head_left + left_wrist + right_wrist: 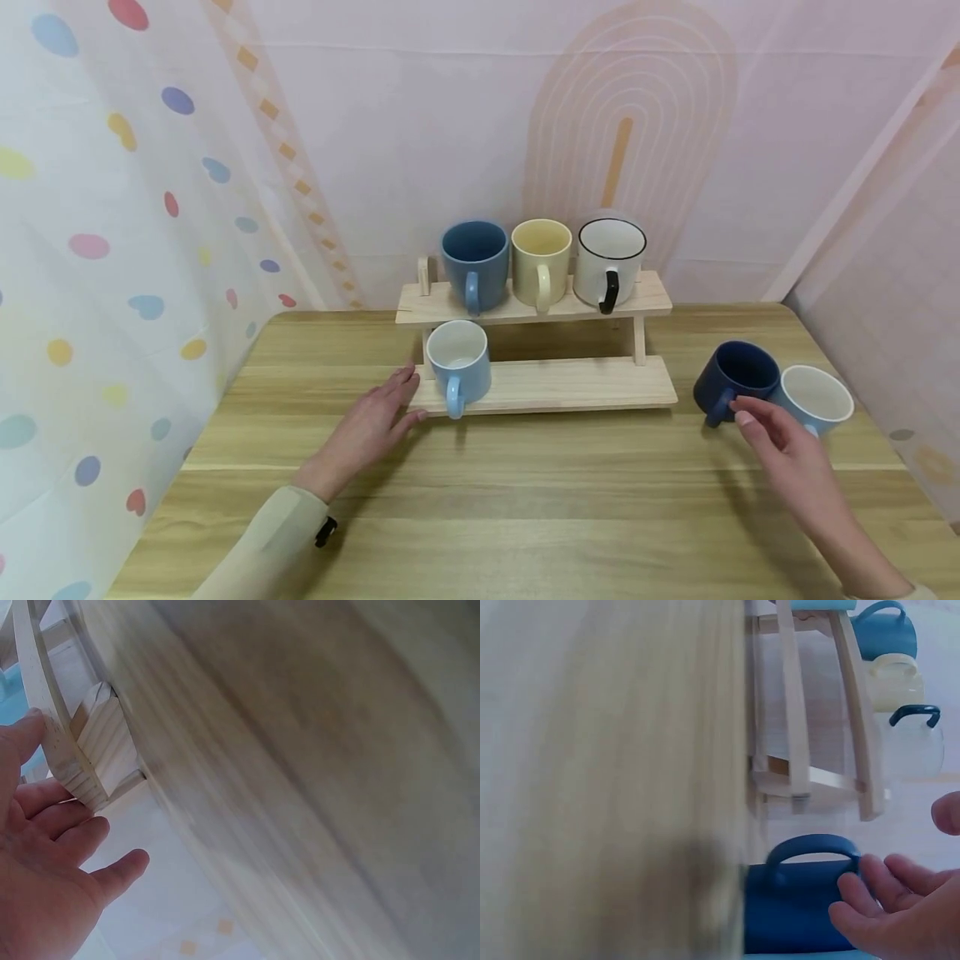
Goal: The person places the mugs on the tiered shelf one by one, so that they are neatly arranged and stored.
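Note:
At the wooden two-tier rack [577, 387], my left hand [366, 429] holds the left end of the lower shelf, thumb at its front edge and fingers at its side. A light blue mug [471, 375] stands on that shelf, close to this hand. My right hand [795, 454] is at the handle of a navy mug [712, 385] on the table. Its fingertips [870, 868] meet or nearly meet the handle, and the thumb stands apart in the right wrist view. Behind that hand, a second light blue mug [817, 398] with a white inside is partly hidden.
On the rack's upper shelf stand a blue mug [489, 271], a pale yellow mug [528, 271] and a white mug [588, 271] with a black rim and handle. The wood-grain table [525, 517] meets patterned curtains [420, 150] at the back and sides.

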The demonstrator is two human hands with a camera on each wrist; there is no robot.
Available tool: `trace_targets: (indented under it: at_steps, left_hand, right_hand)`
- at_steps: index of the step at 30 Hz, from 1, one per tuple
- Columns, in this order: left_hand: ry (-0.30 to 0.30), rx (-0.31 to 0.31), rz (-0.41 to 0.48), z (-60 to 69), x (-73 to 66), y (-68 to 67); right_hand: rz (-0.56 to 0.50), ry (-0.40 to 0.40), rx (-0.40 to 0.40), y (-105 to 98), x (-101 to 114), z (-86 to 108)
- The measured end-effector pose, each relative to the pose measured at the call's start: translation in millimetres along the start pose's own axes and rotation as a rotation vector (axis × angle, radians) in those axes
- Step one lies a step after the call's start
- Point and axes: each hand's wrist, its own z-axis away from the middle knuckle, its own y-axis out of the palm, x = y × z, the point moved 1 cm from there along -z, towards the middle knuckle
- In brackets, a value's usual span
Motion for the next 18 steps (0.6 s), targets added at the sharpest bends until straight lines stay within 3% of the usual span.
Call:
trace_targets:
  at_steps: [4,12,18]
  left_hand:
    - [-0.007,0.001,0.006,0.0,0.4,1.5]
    - [-0.020,0.004,0.024,-0.6,0.7,1.7]
    - [-0.023,0.009,0.031,-0.1,0.8,2.5]
  right_hand:
    - [0.007,0.077,0.021,2.1,-6.1,1.8]
    - [-0.080,0.230,0.129,11.6,-11.6,-3.5]
    - [-0.356,0.300,0.163,17.4,-16.8,-11.9]
